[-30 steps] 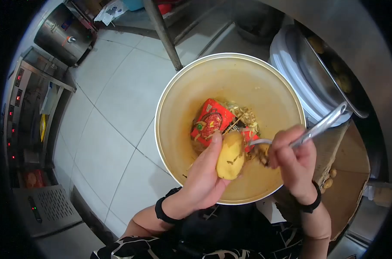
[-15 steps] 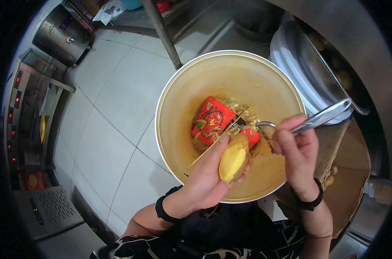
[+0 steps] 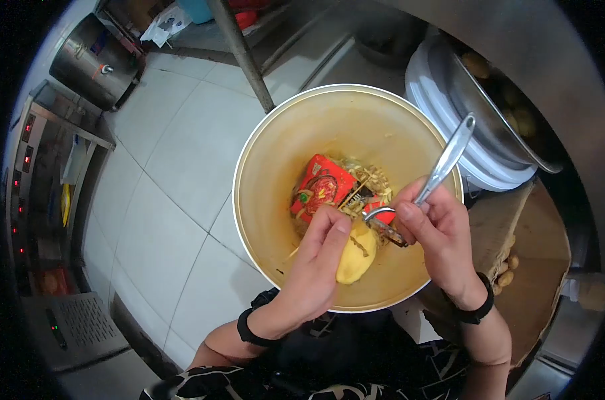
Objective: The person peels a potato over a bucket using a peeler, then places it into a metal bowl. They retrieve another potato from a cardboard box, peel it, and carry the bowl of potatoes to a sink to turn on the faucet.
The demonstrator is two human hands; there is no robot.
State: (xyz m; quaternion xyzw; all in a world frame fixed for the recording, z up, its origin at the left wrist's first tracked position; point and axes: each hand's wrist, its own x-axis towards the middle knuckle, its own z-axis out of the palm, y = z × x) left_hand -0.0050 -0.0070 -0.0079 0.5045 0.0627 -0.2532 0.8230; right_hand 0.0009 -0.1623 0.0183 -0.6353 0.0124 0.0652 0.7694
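Just under both wrists, near rim of a wide tan bowl (image 3: 276,160), with open room inside all round the hands. Left hand (image 3: 312,270) closed round a half-peeled potato (image 3: 356,260), over the bowl. Right hand (image 3: 439,240) clenched on a metal peeler (image 3: 444,163), blade touching the potato's top. Beyond the fingertips, red wrapper (image 3: 321,187) among peelings (image 3: 376,177). Further right, stacked white basins (image 3: 436,127); left, bare tiled floor (image 3: 176,167).

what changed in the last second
The right hand swung the silver metal peeler so its handle points up-frame instead of right, blade back on the half-peeled yellow potato. The left hand kept holding it over the big tan round bowl; red wrapper unmoved.
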